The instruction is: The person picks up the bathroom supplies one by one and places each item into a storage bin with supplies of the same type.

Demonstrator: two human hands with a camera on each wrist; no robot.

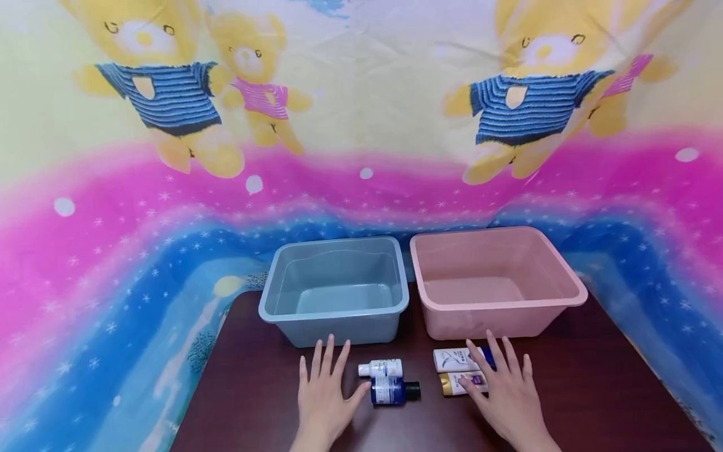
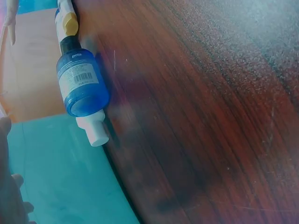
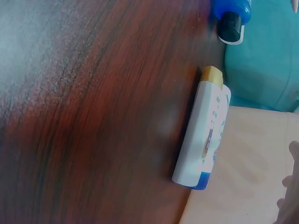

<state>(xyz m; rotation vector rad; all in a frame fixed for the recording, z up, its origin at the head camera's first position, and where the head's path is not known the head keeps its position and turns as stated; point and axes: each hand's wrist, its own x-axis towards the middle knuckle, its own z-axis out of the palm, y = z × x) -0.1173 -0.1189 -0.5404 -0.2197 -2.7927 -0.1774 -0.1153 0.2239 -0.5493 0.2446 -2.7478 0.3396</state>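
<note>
My left hand is spread with fingers straight, holding nothing, its thumb tip right beside a blue bottle with a black cap. Against that bottle's far side lies a small white bottle; its white cap shows in the left wrist view. Over on the right, my right hand is likewise spread and holds nothing. Its thumb and index finger overlap two items in the head view: a white bottle with a gold cap and a white bottle with a dark blue end. All of them lie on their sides.
Behind the bottles stand a blue-grey plastic basin on the left and a pink one on the right, with a narrow gap between. Everything sits on a dark wood table. A curtain printed with bears hangs around the back and sides.
</note>
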